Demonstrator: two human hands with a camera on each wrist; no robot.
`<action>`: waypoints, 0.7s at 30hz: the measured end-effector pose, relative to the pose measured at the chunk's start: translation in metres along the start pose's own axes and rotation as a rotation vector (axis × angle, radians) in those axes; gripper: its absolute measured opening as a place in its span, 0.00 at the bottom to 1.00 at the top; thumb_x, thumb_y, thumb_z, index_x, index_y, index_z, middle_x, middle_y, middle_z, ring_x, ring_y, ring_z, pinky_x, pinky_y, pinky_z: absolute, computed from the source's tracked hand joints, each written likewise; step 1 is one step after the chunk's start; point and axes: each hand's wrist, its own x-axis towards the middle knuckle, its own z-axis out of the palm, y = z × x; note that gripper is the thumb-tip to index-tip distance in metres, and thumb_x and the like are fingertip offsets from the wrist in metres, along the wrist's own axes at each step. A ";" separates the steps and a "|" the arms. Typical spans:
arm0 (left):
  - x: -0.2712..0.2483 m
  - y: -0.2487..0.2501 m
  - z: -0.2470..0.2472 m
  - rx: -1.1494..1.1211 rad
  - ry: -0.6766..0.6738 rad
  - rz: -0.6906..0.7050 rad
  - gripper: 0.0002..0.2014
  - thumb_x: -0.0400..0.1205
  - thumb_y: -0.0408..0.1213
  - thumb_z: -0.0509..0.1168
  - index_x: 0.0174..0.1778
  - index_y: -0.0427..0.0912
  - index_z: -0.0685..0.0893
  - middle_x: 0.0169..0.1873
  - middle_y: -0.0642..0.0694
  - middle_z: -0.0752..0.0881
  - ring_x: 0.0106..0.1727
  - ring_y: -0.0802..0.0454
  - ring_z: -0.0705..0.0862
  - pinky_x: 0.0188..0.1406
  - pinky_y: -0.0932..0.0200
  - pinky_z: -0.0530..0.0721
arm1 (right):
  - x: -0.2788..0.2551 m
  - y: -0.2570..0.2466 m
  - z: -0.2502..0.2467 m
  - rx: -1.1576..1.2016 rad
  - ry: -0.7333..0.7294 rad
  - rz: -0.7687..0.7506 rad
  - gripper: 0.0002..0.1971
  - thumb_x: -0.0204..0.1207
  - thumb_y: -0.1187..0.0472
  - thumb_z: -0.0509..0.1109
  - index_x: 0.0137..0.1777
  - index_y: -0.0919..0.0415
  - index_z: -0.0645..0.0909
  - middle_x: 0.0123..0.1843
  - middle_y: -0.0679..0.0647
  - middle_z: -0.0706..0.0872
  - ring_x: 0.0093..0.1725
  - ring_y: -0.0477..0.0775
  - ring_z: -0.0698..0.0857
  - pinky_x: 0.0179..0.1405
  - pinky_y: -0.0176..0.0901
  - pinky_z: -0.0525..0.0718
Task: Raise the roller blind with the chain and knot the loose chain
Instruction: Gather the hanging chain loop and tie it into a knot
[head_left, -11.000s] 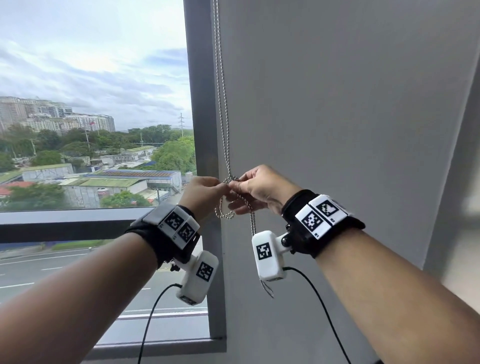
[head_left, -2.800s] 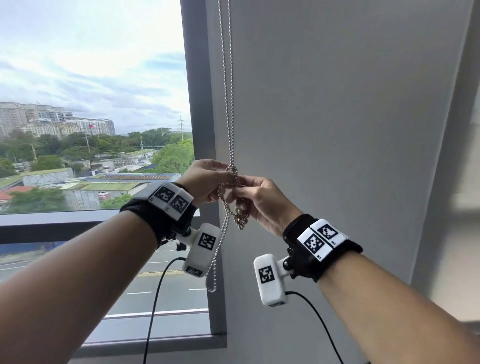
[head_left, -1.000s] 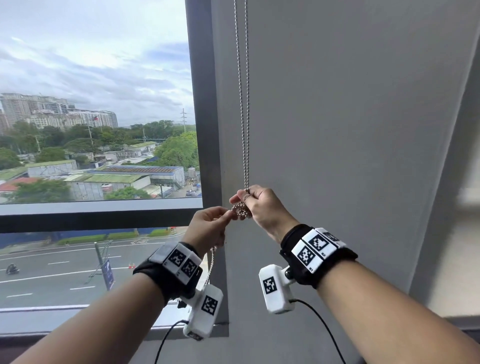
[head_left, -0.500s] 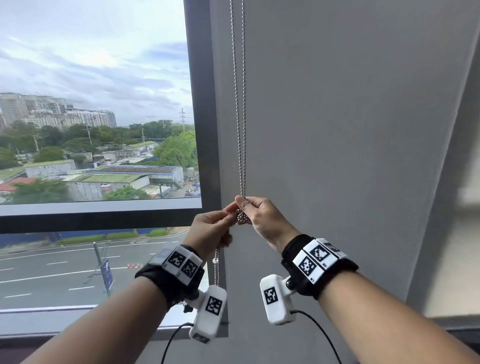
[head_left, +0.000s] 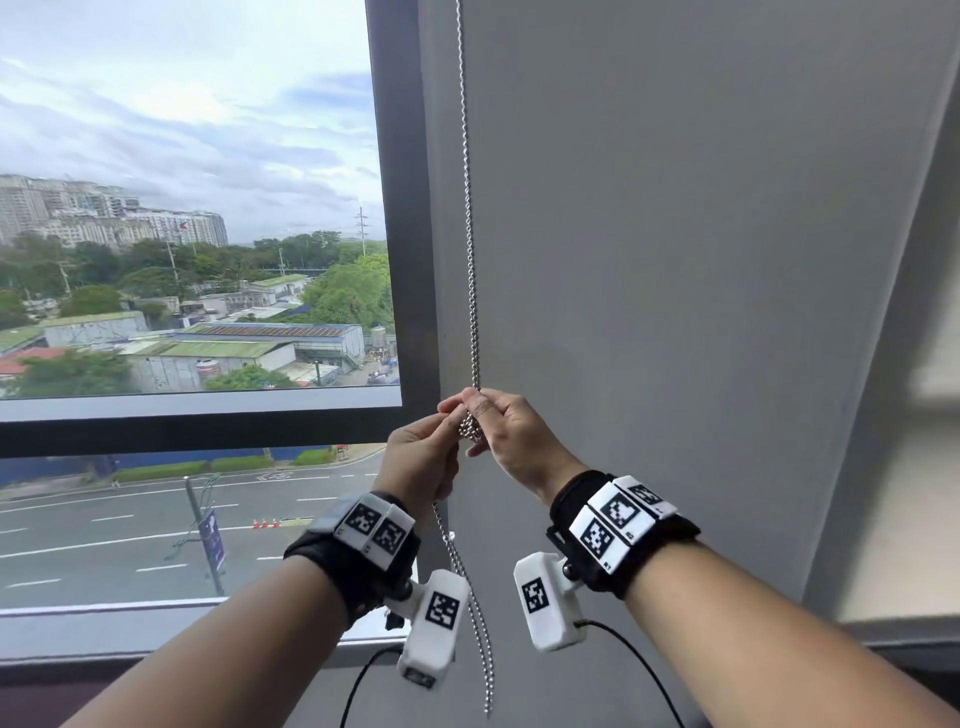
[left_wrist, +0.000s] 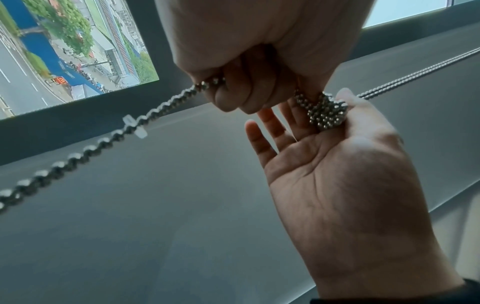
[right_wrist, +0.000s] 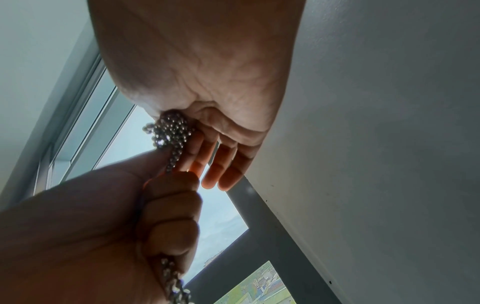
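A metal bead chain (head_left: 469, 234) hangs in two strands down the grey wall beside the window frame. At chest height it is bunched into a tight knot (head_left: 470, 428). My right hand (head_left: 480, 410) pinches the knot (left_wrist: 324, 111) between thumb and forefinger, its other fingers straight. Just below and to the left, my left hand (head_left: 447, 421) is curled in a fist round the chain (left_wrist: 207, 84). The loose twisted tail (head_left: 470, 613) dangles from that fist and carries a clear plastic connector (left_wrist: 135, 128). The right wrist view shows the knot (right_wrist: 171, 129) above the left fist (right_wrist: 168, 216). No blind fabric is in view.
A dark window frame (head_left: 400, 208) stands just left of the chain, with uncovered glass (head_left: 182, 260) showing sky, buildings and a road. A plain grey wall (head_left: 675, 260) fills the right. The sill (head_left: 104, 623) runs below my left forearm.
Loose loops of chain seen earlier have drawn into a tight ball. Both hands have sunk lower on the chain since 2.8 s ago and have barely moved in the last half second.
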 end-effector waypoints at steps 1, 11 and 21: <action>-0.002 -0.001 0.001 -0.004 0.001 0.009 0.21 0.78 0.48 0.66 0.19 0.48 0.81 0.14 0.52 0.67 0.14 0.56 0.61 0.14 0.69 0.58 | -0.001 0.002 0.002 -0.011 0.007 -0.001 0.17 0.87 0.52 0.56 0.51 0.57 0.86 0.48 0.58 0.89 0.47 0.52 0.85 0.42 0.51 0.84; -0.013 -0.026 0.012 -0.036 -0.029 0.098 0.14 0.86 0.38 0.53 0.37 0.44 0.79 0.12 0.57 0.68 0.13 0.61 0.61 0.12 0.69 0.60 | -0.004 0.010 0.008 -0.082 0.088 -0.008 0.24 0.83 0.44 0.57 0.43 0.61 0.86 0.44 0.69 0.90 0.37 0.56 0.85 0.41 0.56 0.86; -0.013 -0.039 0.009 0.038 -0.114 0.130 0.14 0.84 0.24 0.51 0.34 0.37 0.75 0.18 0.51 0.71 0.16 0.59 0.67 0.17 0.65 0.68 | -0.011 0.001 0.001 -0.248 0.127 0.027 0.23 0.87 0.48 0.55 0.43 0.63 0.84 0.36 0.54 0.89 0.24 0.37 0.81 0.34 0.37 0.78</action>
